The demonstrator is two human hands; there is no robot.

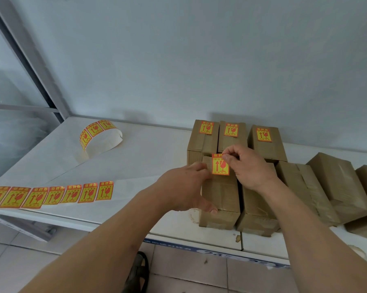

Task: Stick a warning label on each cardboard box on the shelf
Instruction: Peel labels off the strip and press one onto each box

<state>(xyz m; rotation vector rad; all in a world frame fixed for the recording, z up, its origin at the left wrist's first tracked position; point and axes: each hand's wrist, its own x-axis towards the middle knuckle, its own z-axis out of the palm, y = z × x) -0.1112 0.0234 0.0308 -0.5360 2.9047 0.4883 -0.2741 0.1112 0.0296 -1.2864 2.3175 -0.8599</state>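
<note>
Label (220, 166) paper, a small upright rectangle in glossy yellow with an orange-red border, arrow and goblet mark, lies at the far end of the top of the front-left cardboard box (220, 193); the right hand (249, 166) pinches its upper right corner between thumb and forefinger, other fingers curled; the left hand (183, 187) grips the same box, fingers curled over the left top edge beside the label, thumb pressed against the near top edge; the box is a plain brown block wrapped in shiny clear tape that wrinkles along its seams; touching its right side stands a second taped box (257, 208) with no label showing, partly hidden by the right forearm; behind them three more boxes stand in a row, each with a like label on top: left (206, 127), middle (231, 129), right (263, 134); further right lie tilted, unlabelled boxes (338, 185), leaning against one another; all sit on a smooth white shelf (146, 157) with a chipped front edge; to the left a curled roll of labels (98, 134) on white backing paper unwinds into a flat strip (51, 195) along the front edge; pale grey wall behind, tiled floor below
</note>
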